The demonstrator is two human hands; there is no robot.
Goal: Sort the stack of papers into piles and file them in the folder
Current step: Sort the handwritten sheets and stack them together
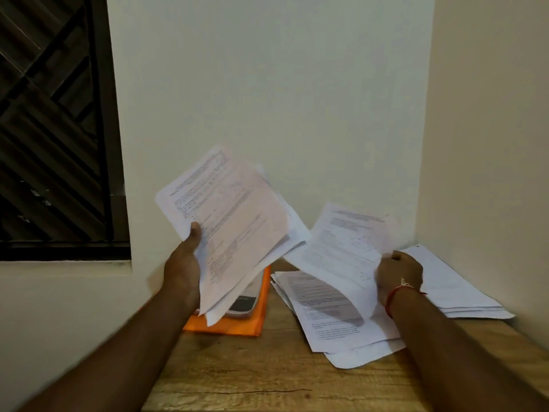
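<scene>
The light is dim and soft, leaving the pale wall greyish and the window dark. A raised sheet casts a dark shadow on the pile of papers beneath. The sheaf is blurred, its print unreadable. Wide-angle distortion slants the window frame.

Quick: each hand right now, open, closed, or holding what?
Left hand: grips the stack of papers, thumb on top.
Right hand: holds a loose sheet by its edge.
</scene>
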